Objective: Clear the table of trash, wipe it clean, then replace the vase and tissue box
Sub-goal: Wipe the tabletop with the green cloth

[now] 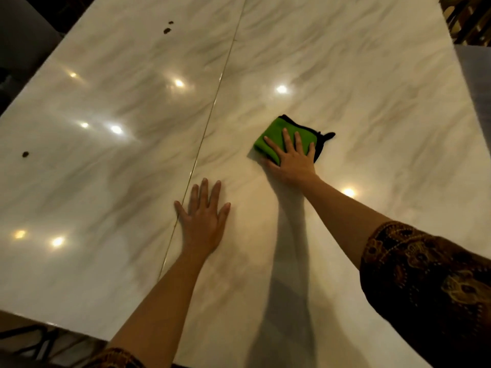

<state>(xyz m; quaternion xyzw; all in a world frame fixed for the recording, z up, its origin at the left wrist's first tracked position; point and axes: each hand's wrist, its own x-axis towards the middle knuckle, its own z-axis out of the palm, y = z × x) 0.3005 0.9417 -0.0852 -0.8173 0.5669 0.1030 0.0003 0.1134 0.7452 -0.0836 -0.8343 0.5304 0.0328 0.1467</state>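
Flatly, right hand (291, 159) pressing green cloth (276, 136), left hand (203, 216) on marble table (372, 102)

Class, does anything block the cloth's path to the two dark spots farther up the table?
Nothing visible does. Between the cloth and the spots lies only bare table, crossed by a thin seam.

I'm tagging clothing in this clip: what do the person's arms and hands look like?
The left hand and right hand are bare: no gloves, rings or watch show. The right sleeve is dark cloth with a golden-brown batik-like pattern, ending near the elbow. The left sleeve, barely in view, looks alike.
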